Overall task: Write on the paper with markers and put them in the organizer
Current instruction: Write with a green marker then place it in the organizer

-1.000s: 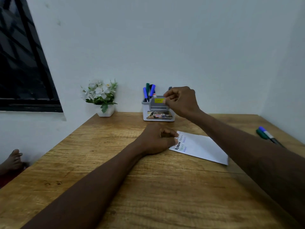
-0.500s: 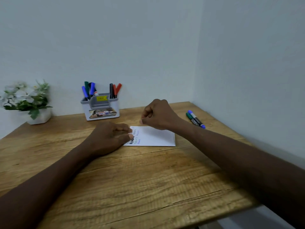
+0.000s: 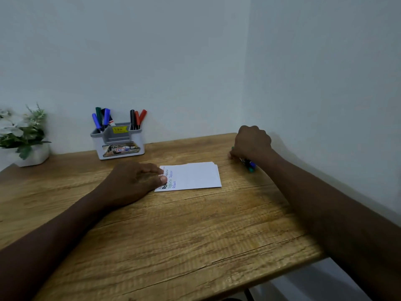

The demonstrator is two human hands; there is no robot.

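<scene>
A white paper [image 3: 195, 177] with a few written lines at its left end lies on the wooden table [image 3: 173, 231]. My left hand [image 3: 134, 181] rests on the paper's left edge, fingers loosely curled and the thumb pressing it down. Against the back wall stands a grey organizer [image 3: 118, 144], with blue and green markers [image 3: 102, 119] in its left slot and black and red markers [image 3: 137, 118] in its right slot. Near the right wall, my right hand [image 3: 252, 142] curls over a blue marker and a green marker [image 3: 250, 166] lying on the table; only their near ends show.
A white pot of artificial flowers [image 3: 23, 135] stands at the back left. Walls close the table at the back and along the right side. The table's front right corner [image 3: 312, 257] drops off to the floor.
My right hand left the organizer, crossed over the paper and came down on the two markers by the right wall. The view swung to the right. My left hand stayed on the paper.
</scene>
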